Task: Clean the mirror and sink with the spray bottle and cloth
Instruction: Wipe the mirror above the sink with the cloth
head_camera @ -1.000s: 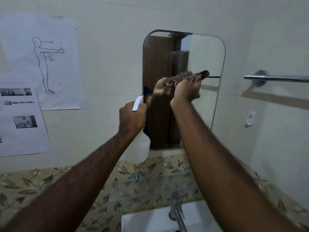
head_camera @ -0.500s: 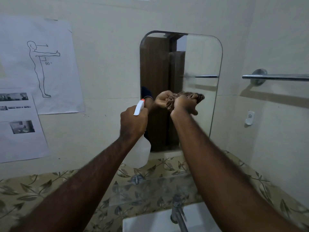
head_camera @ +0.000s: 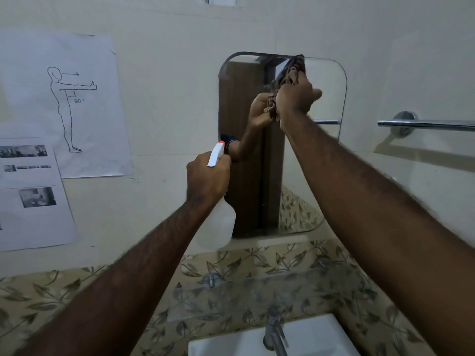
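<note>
Up goes the right hand [head_camera: 295, 96] since half a second back, from the middle of the mirror [head_camera: 321, 176] to its top edge, and the brown cloth [head_camera: 295, 69] goes with it. Fingers are curled tight around the bunched cloth, pressing it against the glass, with a corner of the fabric poking above the mirror's upper rim. The hand's reflection meets it just to the left, cloth to cloth.

Over on the other side, the left hand [head_camera: 207, 178] is wrapped around the neck of the spray bottle [head_camera: 218, 227], fist closed, and it sits about where it was before, in front of the mirror's lower left corner. White trigger head with an orange tip pokes up above the knuckles, pointing at the glass; the pale translucent body hangs below the fist, clear of the counter.

Below both arms, the leaf-patterned counter [head_camera: 51, 294] runs along the wall, and the white sink [head_camera: 321, 335] shows at the bottom edge with its metal tap [head_camera: 273, 335] standing at the back rim. A chrome towel rail [head_camera: 424, 124] is fixed to the wall at right. Printed sheets [head_camera: 64, 104] hang on the wall at left, one showing a standing figure with an outstretched arm.
</note>
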